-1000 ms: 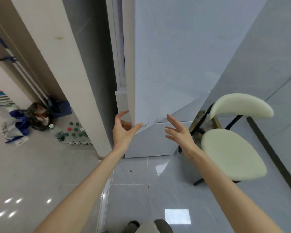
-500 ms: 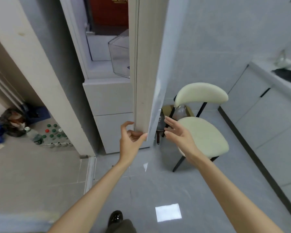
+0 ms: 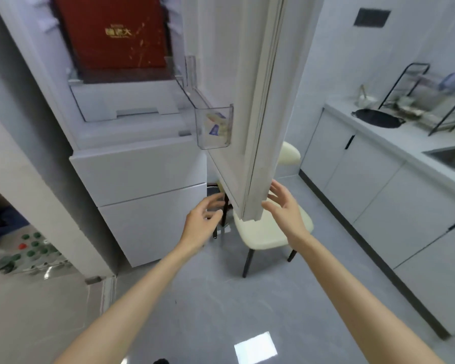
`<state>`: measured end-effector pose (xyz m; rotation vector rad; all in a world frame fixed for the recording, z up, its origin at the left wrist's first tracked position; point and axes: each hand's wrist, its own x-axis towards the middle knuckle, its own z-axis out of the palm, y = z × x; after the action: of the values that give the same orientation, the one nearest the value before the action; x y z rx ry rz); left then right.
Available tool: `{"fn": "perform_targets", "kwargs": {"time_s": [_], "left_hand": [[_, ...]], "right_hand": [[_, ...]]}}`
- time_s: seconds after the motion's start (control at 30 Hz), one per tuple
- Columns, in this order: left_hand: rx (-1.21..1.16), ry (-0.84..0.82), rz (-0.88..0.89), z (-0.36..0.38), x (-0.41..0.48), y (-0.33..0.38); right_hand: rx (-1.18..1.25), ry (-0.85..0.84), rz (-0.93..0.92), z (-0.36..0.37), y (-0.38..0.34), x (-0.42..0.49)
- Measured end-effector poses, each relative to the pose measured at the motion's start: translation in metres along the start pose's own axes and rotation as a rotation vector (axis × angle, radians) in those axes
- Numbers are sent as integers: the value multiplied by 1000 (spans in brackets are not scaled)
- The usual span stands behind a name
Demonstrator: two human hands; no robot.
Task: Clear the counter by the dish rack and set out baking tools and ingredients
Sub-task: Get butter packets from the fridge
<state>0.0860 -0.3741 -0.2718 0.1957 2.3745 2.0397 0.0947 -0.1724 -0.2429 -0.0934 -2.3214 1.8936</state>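
A grey-tiled kitchen, its fridge door (image 3: 258, 114) standing open at centre. The left hand (image 3: 202, 219) and right hand (image 3: 284, 208) flank the door's lower corner, both wide with loose fingers, holding nothing. A red box (image 3: 116, 32) sits inside the fridge. At far right the tabletop (image 3: 399, 140) carries the dish rack (image 3: 418, 101) and a dark pan (image 3: 377, 118). A cream chair (image 3: 263, 232) stands beneath the door.

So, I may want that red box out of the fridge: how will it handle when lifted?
The red box looks like rigid card with flat faces, so it probably keeps its shape. It nearly fills the fridge compartment's width, so likely bulky to draw out. Its weight cannot be told.
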Motion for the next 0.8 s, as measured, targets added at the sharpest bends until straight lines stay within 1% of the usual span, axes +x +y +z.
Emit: {"fn": "perform_targets", "kwargs": {"time_s": [0.1, 0.17, 0.2, 0.4, 0.57, 0.63, 0.7, 0.8], "left_hand": [[33, -38, 38, 9, 15, 14], [50, -52, 55, 9, 21, 22], [53, -75, 99, 17, 29, 35], [105, -145, 173, 20, 50, 66], [149, -141, 259, 11, 66, 93], [145, -127, 296, 7, 71, 105], [118, -107, 327, 3, 78, 118], [82, -91, 380, -4, 88, 139]], "right_hand": [[4, 71, 50, -20, -5, 10], [12, 82, 91, -24, -5, 16], [21, 118, 84, -37, -10, 20], [13, 120, 164, -71, -16, 39], [-14, 105, 197, -97, -19, 58], [-30, 128, 174, -100, -22, 61], [-81, 196, 104, -96, -29, 62], [-180, 300, -114, -82, -52, 58]]}}
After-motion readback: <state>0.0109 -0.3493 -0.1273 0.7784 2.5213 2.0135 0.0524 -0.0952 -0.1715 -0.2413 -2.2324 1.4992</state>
